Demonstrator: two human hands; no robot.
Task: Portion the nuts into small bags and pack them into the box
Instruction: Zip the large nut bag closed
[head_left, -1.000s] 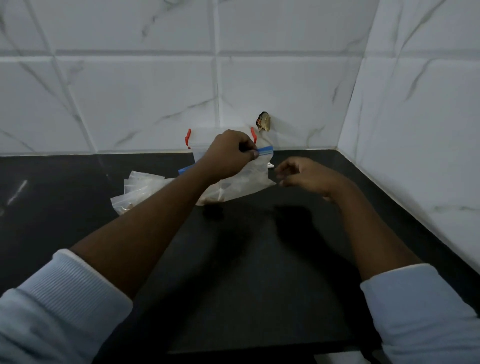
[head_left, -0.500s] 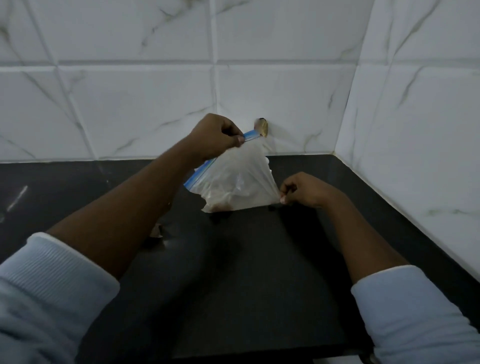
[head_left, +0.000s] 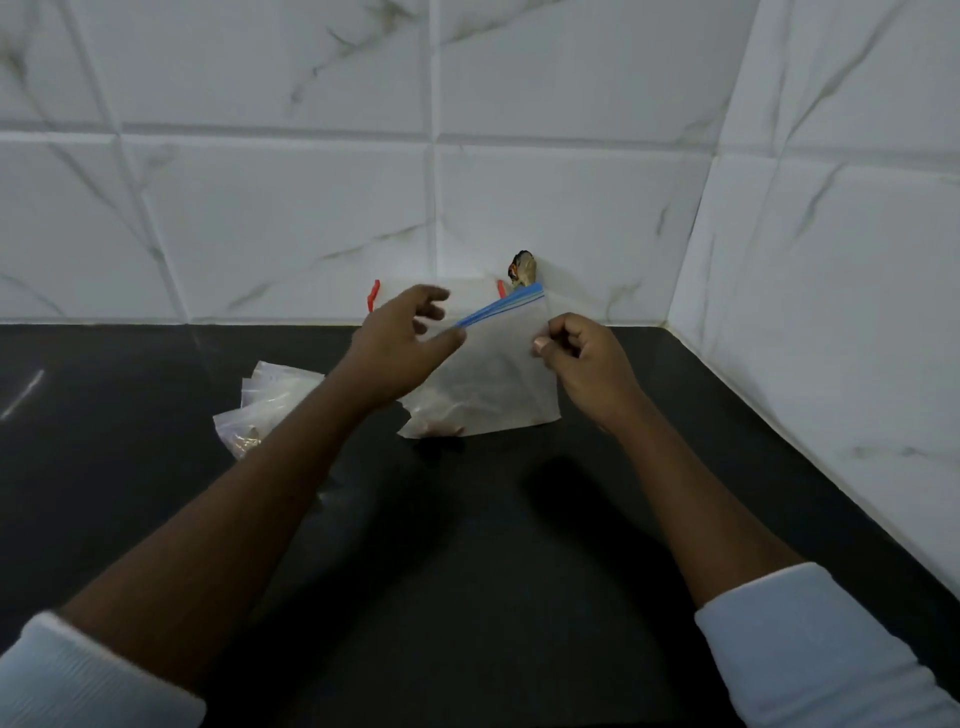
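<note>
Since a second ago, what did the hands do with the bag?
The left hand opened its pinch on the blue strip of the zip bag. The right hand took hold of the bag, now pinching its right edge. The pile of small bags stayed put.

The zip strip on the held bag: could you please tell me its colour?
The zip strip on the bag is blue; the head view shows it best.
</note>
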